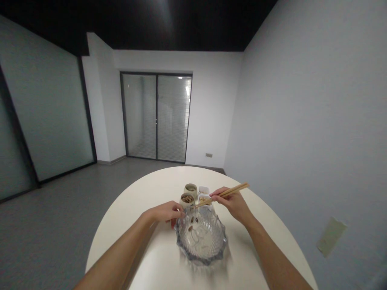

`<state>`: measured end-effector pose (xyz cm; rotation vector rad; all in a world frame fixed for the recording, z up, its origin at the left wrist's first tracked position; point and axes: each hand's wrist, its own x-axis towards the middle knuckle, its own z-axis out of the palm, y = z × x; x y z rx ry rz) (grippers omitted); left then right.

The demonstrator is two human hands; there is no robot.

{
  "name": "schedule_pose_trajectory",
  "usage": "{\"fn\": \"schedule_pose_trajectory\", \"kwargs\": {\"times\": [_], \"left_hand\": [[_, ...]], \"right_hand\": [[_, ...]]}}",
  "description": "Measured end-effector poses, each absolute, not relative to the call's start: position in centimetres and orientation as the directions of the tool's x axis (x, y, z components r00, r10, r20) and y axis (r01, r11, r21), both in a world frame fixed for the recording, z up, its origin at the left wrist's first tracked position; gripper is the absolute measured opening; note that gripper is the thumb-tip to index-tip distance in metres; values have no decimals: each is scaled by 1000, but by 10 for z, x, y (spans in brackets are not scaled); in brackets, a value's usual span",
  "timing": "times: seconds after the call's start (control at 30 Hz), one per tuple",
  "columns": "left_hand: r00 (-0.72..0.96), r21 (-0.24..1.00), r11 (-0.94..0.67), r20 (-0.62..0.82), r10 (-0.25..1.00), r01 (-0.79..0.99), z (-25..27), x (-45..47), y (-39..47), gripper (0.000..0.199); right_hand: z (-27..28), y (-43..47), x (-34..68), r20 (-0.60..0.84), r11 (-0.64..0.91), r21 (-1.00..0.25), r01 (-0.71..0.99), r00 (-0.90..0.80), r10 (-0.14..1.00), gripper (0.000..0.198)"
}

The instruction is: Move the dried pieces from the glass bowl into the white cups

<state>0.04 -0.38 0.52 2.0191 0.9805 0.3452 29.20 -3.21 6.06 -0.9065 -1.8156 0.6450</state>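
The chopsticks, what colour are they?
Light tan, like bare wood. The chopsticks show best in the head view, in the right hand.

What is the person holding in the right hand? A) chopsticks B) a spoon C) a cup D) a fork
A: the right hand grips a pair of wooden chopsticks, their tips pointing toward the small cups just past the glass bowl.

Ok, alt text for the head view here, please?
A right hand holds chopsticks over a glass bowl on a round white table, while the left hand steadies the bowl's rim. Four small cups stand behind it.
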Motion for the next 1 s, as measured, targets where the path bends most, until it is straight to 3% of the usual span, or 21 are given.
{"fn": "schedule_pose_trajectory", "kwargs": {"times": [0.23, 1.0], "left_hand": [[649, 788, -334, -107, 753, 517, 2, 0, -1, 34], [670, 794, -353, -90, 737, 495, 9, 1, -5, 32]], "right_hand": [[55, -37, 280, 441, 550, -773, 317, -355, 825, 24], [51, -39, 270, 431, 581, -717, 384, -410, 804, 19]]}}
